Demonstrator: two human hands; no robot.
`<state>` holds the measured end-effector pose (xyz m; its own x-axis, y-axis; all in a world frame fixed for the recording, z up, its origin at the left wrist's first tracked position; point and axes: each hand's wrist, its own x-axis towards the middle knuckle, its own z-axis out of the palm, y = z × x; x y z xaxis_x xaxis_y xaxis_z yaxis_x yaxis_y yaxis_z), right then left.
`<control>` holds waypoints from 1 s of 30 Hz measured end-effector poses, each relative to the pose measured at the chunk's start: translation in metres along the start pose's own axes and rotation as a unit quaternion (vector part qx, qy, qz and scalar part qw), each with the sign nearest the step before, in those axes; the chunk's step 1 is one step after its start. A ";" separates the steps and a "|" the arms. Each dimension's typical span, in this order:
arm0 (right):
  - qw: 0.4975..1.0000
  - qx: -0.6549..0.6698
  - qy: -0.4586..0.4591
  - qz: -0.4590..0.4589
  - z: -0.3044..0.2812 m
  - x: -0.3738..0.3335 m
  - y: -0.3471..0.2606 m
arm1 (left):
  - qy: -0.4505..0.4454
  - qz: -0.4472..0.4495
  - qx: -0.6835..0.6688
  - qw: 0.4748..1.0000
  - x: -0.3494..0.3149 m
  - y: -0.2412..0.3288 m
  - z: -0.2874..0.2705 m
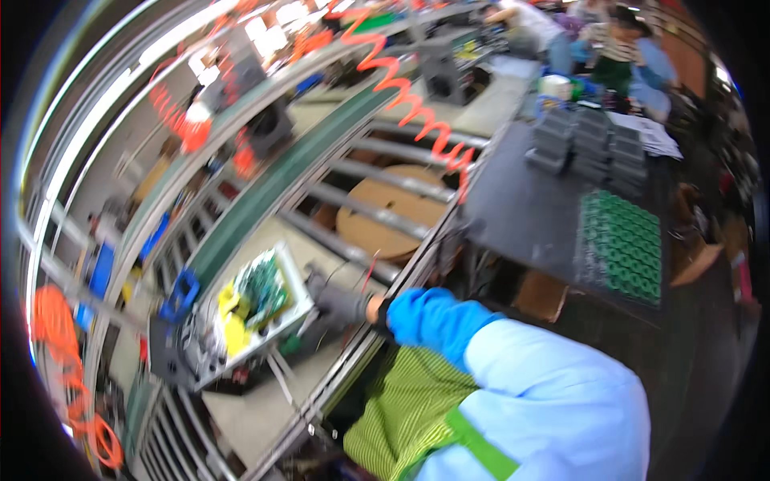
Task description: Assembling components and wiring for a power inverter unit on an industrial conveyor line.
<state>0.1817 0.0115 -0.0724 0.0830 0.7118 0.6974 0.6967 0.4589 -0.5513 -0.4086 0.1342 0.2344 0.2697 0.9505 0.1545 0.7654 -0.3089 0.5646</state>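
Note:
My right hand (338, 308), in a dark grey glove with a blue cuff above it, is closed on the right edge of a pale, open, box-like housing (301, 301). A green circuit board (265, 287) lies inside the housing, with bright yellow parts (233, 321) beside it. Motion blur softens the fingers, but they appear to grip the rim. At the housing's left end is a dark grey panel (170, 357), and a blue plastic piece (181, 293) is just beyond. My left hand is not in view.
Metal rollers (377, 210) cross the line beyond my hand, with a round brown cardboard disc (393, 204) under them. To the right, a dark table (513, 212) bears stacked grey trays (589, 148) and a green tray of round parts (622, 244). Orange coiled hoses (401, 92) hang overhead. People work far off.

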 end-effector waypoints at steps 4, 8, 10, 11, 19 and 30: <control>0.991 -0.068 -0.031 0.109 -0.012 0.003 -0.017 | -0.089 0.029 -0.238 0.967 0.015 0.003 0.060; 0.981 0.067 -0.052 0.177 -0.010 0.007 -0.032 | -0.161 0.033 -0.373 0.913 0.017 -0.008 0.158; 0.994 0.039 -0.014 0.103 -0.006 0.012 -0.032 | -0.188 0.046 -0.363 0.912 0.020 -0.006 0.197; 0.988 0.072 -0.012 0.135 -0.006 0.011 -0.030 | -0.194 0.081 -0.348 0.914 0.022 -0.006 0.217; 0.950 0.109 -0.058 0.286 -0.003 0.003 -0.027 | -0.076 0.292 -0.276 0.913 0.031 -0.014 0.321; 0.973 0.021 -0.062 0.222 0.002 -0.004 -0.007 | -0.339 -0.130 -0.730 0.579 -0.019 -0.014 0.314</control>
<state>0.1750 0.0064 -0.0724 0.2812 0.9020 0.3277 0.5813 0.1116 -0.8060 -0.2411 0.1095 -0.0307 0.8024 0.5736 -0.1648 -0.3441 0.6702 0.6576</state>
